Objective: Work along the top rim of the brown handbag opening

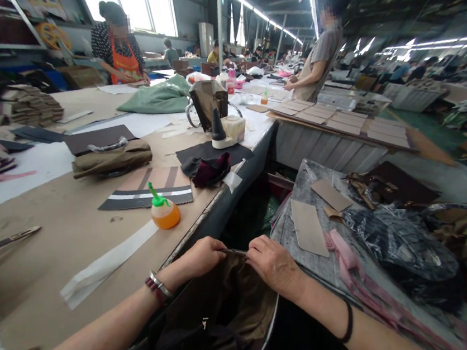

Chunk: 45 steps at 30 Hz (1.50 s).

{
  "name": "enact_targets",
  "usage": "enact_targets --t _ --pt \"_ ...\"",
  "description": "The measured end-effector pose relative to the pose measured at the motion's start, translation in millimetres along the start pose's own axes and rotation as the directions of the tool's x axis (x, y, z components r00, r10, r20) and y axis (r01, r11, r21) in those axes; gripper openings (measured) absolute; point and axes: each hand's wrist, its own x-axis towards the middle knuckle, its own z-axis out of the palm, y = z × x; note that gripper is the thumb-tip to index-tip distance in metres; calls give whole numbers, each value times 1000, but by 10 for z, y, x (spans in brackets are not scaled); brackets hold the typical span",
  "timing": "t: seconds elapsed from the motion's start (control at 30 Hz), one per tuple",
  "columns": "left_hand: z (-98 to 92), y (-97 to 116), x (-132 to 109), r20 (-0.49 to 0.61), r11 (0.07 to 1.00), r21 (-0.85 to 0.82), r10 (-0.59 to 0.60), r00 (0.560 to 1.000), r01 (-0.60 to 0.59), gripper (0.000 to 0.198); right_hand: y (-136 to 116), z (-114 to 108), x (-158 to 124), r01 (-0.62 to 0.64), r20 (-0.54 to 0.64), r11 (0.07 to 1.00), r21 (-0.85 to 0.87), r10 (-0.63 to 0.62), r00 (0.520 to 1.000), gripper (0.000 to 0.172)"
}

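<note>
A dark brown fabric bag (234,298) hangs below my hands, its olive-brown inside showing and a small metal fitting (205,323) on its dark front. My left hand (204,255) pinches the bag's top edge beside the table. Close by on the right, my right hand (272,263) grips the same edge, and a short stretch of it spans the gap between them. The bag's lower part is in shadow. Nearest to my left hand on the table stands a squeeze bottle (165,213) with orange liquid and a green spout.
The brown-covered table (117,300) carries a white strip (109,265), a folded olive bag (111,159), dark cloth (210,172) and a black cone (217,129). On the right, a grey bench (283,242) holds cardboard pieces (309,228) and plastic-wrapped bags (402,251). Two co-workers stand farther back.
</note>
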Motion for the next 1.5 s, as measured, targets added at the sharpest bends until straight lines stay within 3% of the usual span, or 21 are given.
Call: enact_targets --t 0.27,0.53,0.63,0.77,0.93,1.0,1.13,1.23,1.3,1.4,1.5 --pt "-29 -27 -52 2 1000 -3 18 1000 -18 29 -78 -36 22 -55 62 907 416 32 998 8" --pt "17 -35 -62 -5 999 5 36 999 -36 27 -93 -9 57 -220 33 967 127 218 975 8" --pt "9 -26 -60 -11 1000 7 25 1000 -25 27 -74 -1 62 -270 83 960 72 264 961 12" --pt "-19 -33 -68 -13 1000 -5 10 1000 -10 28 -20 30 43 -355 139 923 147 336 932 17" --pt "-47 -134 -34 21 996 -86 -9 1000 11 32 47 30 -18 -327 149 916 235 298 943 21" --pt "-67 -173 -17 45 991 -129 -20 999 26 34 68 26 -40 -369 180 890 269 330 927 22" --pt "-128 -192 -14 48 983 -181 -32 998 40 37 78 16 -48 -569 277 700 431 497 822 24" --pt "-141 -187 -42 25 982 -187 -25 999 29 39 44 19 -33 -597 358 598 534 480 801 14" --pt "-114 -217 -44 -16 985 -174 -23 1000 19 39 32 66 -14 -609 410 615 501 451 793 6" --pt "-52 -338 29 -42 962 -269 -65 997 51 39 93 205 68 -642 452 616 457 461 764 9" --pt "-14 -466 128 -110 944 -326 -96 989 55 35 234 272 209 -564 417 662 493 389 821 11"
